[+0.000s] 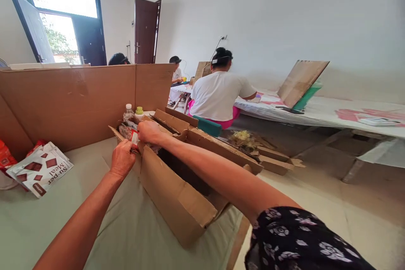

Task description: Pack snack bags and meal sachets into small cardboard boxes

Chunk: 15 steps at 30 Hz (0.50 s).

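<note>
At the far end of an open cardboard box (pixel 177 185), my right hand (pixel 149 132) is closed at a plastic packet (pixel 134 136) with a red and white print. My left hand (pixel 122 159) is closed just left of it, at the box's edge, with a bit of red showing by its fingertips. Whether it grips the packet or the cardboard is hidden. Both hands nearly meet around the packet. Behind them stand a clear bottle with a white cap (pixel 128 112) and a container with a yellow-green cap (pixel 139 111).
A tall cardboard screen (pixel 79 105) borders the cloth-covered table (pixel 126 228). White "Su-per Meal" pouches (pixel 41 168) and a red pack (pixel 5 156) lie left. A person in a white shirt (pixel 218 93) sits at another table (pixel 325 112). More cardboard (pixel 275 162) lies on the floor.
</note>
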{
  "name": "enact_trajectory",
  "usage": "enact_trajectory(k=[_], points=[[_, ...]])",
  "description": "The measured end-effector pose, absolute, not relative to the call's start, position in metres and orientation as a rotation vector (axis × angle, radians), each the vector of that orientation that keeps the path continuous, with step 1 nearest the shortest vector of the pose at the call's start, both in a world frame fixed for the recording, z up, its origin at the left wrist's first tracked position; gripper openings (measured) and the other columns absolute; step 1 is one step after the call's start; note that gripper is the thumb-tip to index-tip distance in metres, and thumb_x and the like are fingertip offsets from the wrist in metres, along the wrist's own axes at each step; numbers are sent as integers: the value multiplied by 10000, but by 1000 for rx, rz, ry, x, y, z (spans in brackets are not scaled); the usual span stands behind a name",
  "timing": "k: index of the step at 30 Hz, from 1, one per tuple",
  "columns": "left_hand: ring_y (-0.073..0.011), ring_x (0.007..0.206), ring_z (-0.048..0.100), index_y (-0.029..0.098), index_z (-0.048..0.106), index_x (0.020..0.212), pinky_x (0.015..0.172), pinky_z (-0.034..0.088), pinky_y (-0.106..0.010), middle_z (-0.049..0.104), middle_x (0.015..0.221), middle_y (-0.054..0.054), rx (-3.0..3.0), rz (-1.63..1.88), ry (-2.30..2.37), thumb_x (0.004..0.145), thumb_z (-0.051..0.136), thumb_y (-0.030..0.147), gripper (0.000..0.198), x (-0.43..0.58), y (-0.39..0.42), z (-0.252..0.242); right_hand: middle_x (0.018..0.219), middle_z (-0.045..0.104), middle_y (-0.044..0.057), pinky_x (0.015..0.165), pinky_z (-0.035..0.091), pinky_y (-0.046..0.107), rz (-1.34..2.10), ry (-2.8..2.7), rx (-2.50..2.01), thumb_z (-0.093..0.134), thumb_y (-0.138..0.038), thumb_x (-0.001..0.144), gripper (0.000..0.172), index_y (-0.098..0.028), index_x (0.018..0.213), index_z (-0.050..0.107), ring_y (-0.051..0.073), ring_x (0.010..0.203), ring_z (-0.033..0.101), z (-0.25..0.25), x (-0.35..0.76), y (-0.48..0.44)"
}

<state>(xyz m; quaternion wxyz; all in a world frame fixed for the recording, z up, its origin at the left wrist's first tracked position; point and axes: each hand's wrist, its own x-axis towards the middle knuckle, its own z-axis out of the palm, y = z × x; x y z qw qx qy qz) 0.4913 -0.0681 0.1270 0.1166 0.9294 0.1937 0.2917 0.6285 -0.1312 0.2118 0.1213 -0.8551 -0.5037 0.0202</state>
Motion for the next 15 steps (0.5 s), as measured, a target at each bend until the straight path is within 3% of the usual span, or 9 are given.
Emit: enact_trajectory(k=[4,8,12,15], points=[[-205,981,681,164,653,1159,858,591,-415,683,1151,-73,2694,861,586,984,638,352,258,495,-69,127,1157,726,208,978,479,412,-136,-1394,-2475,674,-199,881,169,-124,1005,761,348,1175,647,250,630,-150],[-237,1092,663,174,628,1237,926,576,-453,649,1277,-100,2645,923,623,982,633,296,283,489,-76,128,1025,753,175,909,467,387,-252,-1346,-2385,636,-150,836,125,-142,861,759,343,1076,670,286,629,-176],[-282,1270,601,201,433,1492,997,553,-427,318,1639,-171,2577,999,762,910,542,85,604,451,-83,112,700,667,93,783,460,374,-261,-1339,-2202,603,-173,829,221,-183,611,636,279,849,651,309,616,-203],[-247,1209,642,225,435,1493,987,557,-385,265,1670,-153,2556,929,915,843,558,48,685,398,-80,83,542,525,32,659,424,347,-42,-1343,-1966,639,-216,799,276,-215,530,575,213,665,567,310,600,-210]])
